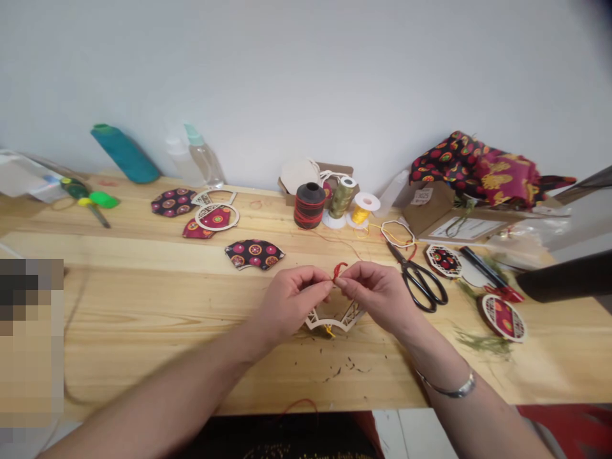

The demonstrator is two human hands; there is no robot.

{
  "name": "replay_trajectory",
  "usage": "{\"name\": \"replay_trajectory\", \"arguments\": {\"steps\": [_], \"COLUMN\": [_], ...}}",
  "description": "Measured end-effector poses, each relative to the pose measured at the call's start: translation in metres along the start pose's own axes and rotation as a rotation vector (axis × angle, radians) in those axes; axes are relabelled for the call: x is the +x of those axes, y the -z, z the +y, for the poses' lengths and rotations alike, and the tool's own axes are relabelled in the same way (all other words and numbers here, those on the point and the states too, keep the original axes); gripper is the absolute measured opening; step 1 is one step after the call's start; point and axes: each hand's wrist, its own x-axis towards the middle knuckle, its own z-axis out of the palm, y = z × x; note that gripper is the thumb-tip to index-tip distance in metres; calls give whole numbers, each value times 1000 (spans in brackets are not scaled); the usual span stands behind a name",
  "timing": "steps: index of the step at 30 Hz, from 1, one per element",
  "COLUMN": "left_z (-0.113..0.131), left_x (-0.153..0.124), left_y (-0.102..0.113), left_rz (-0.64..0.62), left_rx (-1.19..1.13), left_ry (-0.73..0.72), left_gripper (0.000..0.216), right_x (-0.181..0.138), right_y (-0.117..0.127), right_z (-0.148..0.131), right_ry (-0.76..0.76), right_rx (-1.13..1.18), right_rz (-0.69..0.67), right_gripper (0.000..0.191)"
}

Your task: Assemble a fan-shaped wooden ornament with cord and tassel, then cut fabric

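Observation:
My left hand (306, 294) and my right hand (375, 290) meet over the front middle of the table, both closed in a pinch. Between their fingertips is a red cord (340, 270), its loop sticking up above the fingers. Just under the hands is a pale wooden fan-shaped frame (335, 326) with cut-out lattice sides, partly hidden by them. A bit of yellow thread (329, 330) shows at its lower edge. Black-handled scissors (421, 280) lie right of my right hand. Beyond my left hand lies a fan-shaped patterned fabric piece (255, 254).
Thread spools, one red and black (308, 207), one yellow (362, 210), stand at the back. On the right are a cardboard box (435, 213) heaped with patterned cloth and a round framed ornament (503, 317). A teal thread cone (125, 155) leans on the wall. Dark scraps (342, 368) litter the front.

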Motion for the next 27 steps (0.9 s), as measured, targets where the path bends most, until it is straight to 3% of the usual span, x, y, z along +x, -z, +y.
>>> {"name": "replay_trajectory", "arguments": {"steps": [11, 19, 27], "left_z": [-2, -1, 0], "left_x": [1, 1, -1], "left_y": [1, 1, -1], "left_rz": [1, 11, 34], "left_rx": [58, 64, 113], "left_ry": [-40, -40, -71], "left_gripper": [18, 17, 15], "right_x": [0, -1, 0], "right_y": [0, 1, -1], "right_z": [2, 1, -1], "right_ry": [38, -27, 23], "right_rx": [-10, 36, -20], "right_rz": [19, -21, 16], "right_gripper": [20, 30, 21]}}
